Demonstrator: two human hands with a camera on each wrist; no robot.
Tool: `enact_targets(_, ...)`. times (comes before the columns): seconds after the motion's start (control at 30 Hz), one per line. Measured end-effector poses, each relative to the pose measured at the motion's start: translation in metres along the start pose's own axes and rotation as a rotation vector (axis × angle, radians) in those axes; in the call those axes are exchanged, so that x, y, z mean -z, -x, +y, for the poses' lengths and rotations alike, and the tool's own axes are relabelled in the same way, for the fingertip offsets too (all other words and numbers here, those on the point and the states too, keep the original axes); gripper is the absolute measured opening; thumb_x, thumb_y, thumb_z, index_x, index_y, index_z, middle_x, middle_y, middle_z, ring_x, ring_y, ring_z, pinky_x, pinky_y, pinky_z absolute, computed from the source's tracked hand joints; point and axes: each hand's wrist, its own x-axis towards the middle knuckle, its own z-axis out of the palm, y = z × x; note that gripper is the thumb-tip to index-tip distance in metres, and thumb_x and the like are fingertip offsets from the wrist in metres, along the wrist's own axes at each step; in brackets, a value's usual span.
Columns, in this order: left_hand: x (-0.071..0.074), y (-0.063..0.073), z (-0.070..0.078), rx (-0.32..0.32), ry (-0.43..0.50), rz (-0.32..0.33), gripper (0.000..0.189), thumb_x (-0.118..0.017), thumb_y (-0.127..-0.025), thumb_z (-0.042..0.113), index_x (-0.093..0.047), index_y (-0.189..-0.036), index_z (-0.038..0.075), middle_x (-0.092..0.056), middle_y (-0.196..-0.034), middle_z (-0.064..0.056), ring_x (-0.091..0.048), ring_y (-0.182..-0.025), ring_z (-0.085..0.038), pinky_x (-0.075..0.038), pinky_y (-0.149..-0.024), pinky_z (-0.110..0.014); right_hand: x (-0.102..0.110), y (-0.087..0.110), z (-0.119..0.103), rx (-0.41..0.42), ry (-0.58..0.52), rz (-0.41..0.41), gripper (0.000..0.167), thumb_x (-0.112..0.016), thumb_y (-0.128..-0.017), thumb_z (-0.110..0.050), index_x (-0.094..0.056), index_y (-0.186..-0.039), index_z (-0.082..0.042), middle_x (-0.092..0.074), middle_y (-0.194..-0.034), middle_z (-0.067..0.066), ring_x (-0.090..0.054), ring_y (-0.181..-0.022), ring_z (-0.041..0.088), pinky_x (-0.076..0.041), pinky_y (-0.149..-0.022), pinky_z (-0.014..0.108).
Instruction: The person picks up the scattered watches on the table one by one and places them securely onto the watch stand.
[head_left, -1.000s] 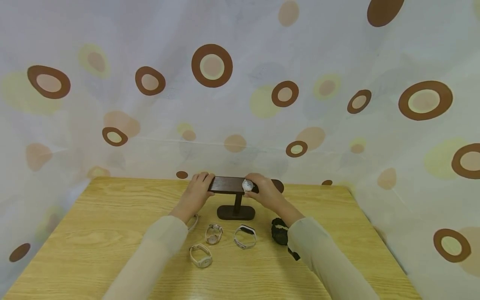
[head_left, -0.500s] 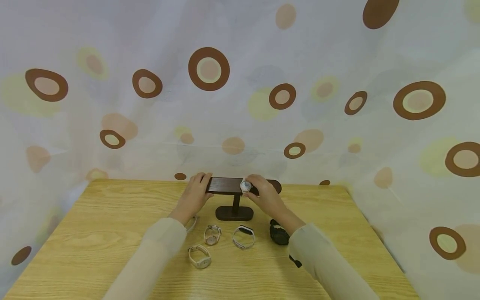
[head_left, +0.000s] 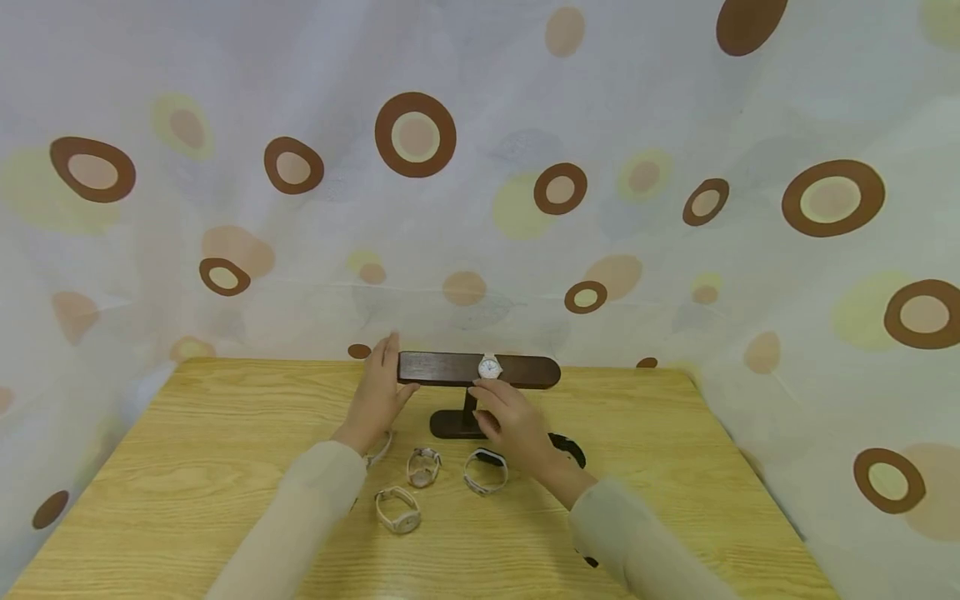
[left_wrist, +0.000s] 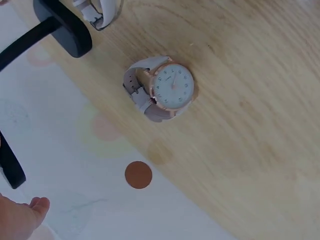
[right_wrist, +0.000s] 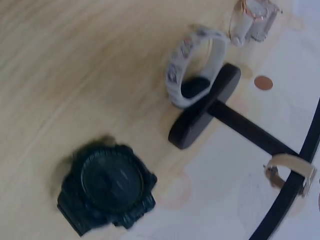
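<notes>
A dark wooden watch stand (head_left: 442,368) with a T-shaped bar stands near the back of the table. A pale-strapped watch (head_left: 490,367) is looped round its bar right of the middle, dial facing up; the strap (right_wrist: 290,161) also shows in the right wrist view. My left hand (head_left: 377,393) is at the bar's left end, fingers extended; in the left wrist view only part of the hand (left_wrist: 20,217) shows. Just below the watch, my right hand (head_left: 517,423) has its fingers loosely bent and holds nothing. The right wrist view does not show that hand.
In front of the stand lie a rose-gold watch (head_left: 423,467), a pale watch (head_left: 397,510) and a white fitness band (head_left: 485,472). A black watch (head_left: 567,447) is partly behind my right arm. Another pale-strapped watch (head_left: 380,447) is partly behind my left arm. A patterned curtain (head_left: 465,167) hangs behind.
My right hand has let go of the watch on the bar and moved down toward me. My left hand has shifted slightly left, its fingers straighter, off the bar's top.
</notes>
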Motion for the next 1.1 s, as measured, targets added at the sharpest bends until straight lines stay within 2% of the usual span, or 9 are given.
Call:
enact_targets(0.13, 0.003, 0.005, -0.008, 0.113, 0.088, -0.056, 0.088, -0.066, -0.086, 0.019, -0.007, -0.146, -0.007, -0.022, -0.146, -0.03, -0.026, -0.135, -0.044, -0.032, -0.11, -0.051, -0.013, 0.009, -0.013, -0.031, -0.052, -0.064, 0.035, -0.076, -0.072, -0.002, -0.064, -0.105, 0.001, -0.064, -0.105, 0.015, -0.063, -0.096, 0.026, -0.056, -0.08, 0.031)
enact_targets(0.27, -0.003, 0.015, -0.012, 0.183, 0.139, -0.105, 0.088, -0.065, -0.087, 0.017, -0.005, -0.145, -0.008, -0.021, -0.145, -0.033, -0.024, -0.134, -0.047, -0.028, -0.111, -0.054, -0.024, 0.021, -0.028, -0.152, -0.147, -0.23, 0.035, -0.072, -0.077, -0.001, -0.062, -0.11, 0.001, -0.063, -0.111, 0.016, -0.061, -0.104, 0.027, -0.054, -0.086, 0.035)
enact_targets(0.4, -0.018, 0.027, -0.017, 0.205, 0.195, -0.138, 0.072, -0.063, -0.087, 0.012, -0.021, -0.141, -0.012, -0.032, -0.139, -0.034, -0.033, -0.129, -0.047, -0.033, -0.108, -0.054, -0.034, 0.028, -0.043, -0.287, -0.229, -0.43, 0.032, -0.064, -0.085, -0.004, -0.059, -0.117, 0.001, -0.059, -0.12, 0.016, -0.056, -0.114, 0.028, -0.05, -0.094, 0.04)
enact_targets(0.53, -0.029, 0.038, -0.02, 0.202, 0.227, -0.209, 0.057, -0.062, -0.088, 0.008, -0.036, -0.134, -0.012, -0.043, -0.13, -0.032, -0.047, -0.117, -0.044, -0.044, -0.099, -0.05, -0.047, 0.032, -0.051, -0.351, -0.304, -0.547, 0.027, -0.057, -0.09, -0.005, -0.059, -0.117, -0.001, -0.06, -0.12, 0.012, -0.058, -0.111, 0.025, -0.05, -0.094, 0.037)
enact_targets(0.63, -0.032, 0.044, -0.02, 0.189, 0.252, -0.25, 0.048, -0.061, -0.087, 0.003, -0.043, -0.129, -0.012, -0.05, -0.123, -0.031, -0.054, -0.108, -0.042, -0.05, -0.091, -0.048, -0.055, 0.031, -0.054, -0.388, -0.347, -0.58, 0.024, -0.057, -0.091, -0.007, -0.061, -0.114, -0.002, -0.063, -0.115, 0.009, -0.06, -0.106, 0.021, -0.052, -0.09, 0.031)
enact_targets(0.77, -0.034, 0.05, -0.018, 0.158, 0.2, -0.271, 0.033, -0.062, -0.084, 0.0, -0.058, -0.116, -0.006, -0.063, -0.109, -0.023, -0.061, -0.099, -0.036, -0.051, -0.085, -0.048, -0.062, 0.03, -0.056, -0.41, -0.365, -0.581, 0.019, -0.059, -0.09, -0.009, -0.065, -0.107, -0.004, -0.066, -0.107, 0.007, -0.062, -0.101, 0.019, -0.053, -0.087, 0.028)
enact_targets(0.87, -0.036, 0.054, -0.016, 0.135, 0.186, -0.285, 0.027, -0.062, -0.083, -0.003, -0.063, -0.109, -0.004, -0.068, -0.098, -0.016, -0.065, -0.09, -0.03, -0.053, -0.08, -0.043, -0.067, 0.03, -0.056, -0.423, -0.383, -0.563, 0.016, -0.061, -0.088, -0.007, -0.067, -0.103, -0.004, -0.067, -0.102, 0.008, -0.063, -0.097, 0.019, -0.054, -0.083, 0.027)
enact_targets(1.0, -0.038, 0.057, -0.014, 0.124, 0.284, -0.317, 0.023, -0.06, -0.083, -0.008, -0.062, -0.106, -0.008, -0.067, -0.091, -0.016, -0.064, -0.087, -0.028, -0.055, -0.076, -0.037, -0.071, 0.032, -0.055, -0.446, -0.394, -0.544, 0.014, -0.062, -0.087, -0.004, -0.066, -0.1, -0.002, -0.067, -0.099, 0.009, -0.064, -0.092, 0.02, -0.054, -0.077, 0.024)
enact_targets(1.1, -0.039, 0.058, -0.014, 0.107, 0.316, -0.339, 0.02, -0.06, -0.083, -0.007, -0.064, -0.102, -0.008, -0.067, -0.091, -0.016, -0.064, -0.086, -0.029, -0.055, -0.075, -0.036, -0.072, 0.033, -0.054, -0.461, -0.41, -0.535, 0.011, -0.062, -0.086, -0.002, -0.065, -0.096, -0.002, -0.068, -0.095, 0.009, -0.065, -0.088, 0.019, -0.054, -0.073, 0.023)
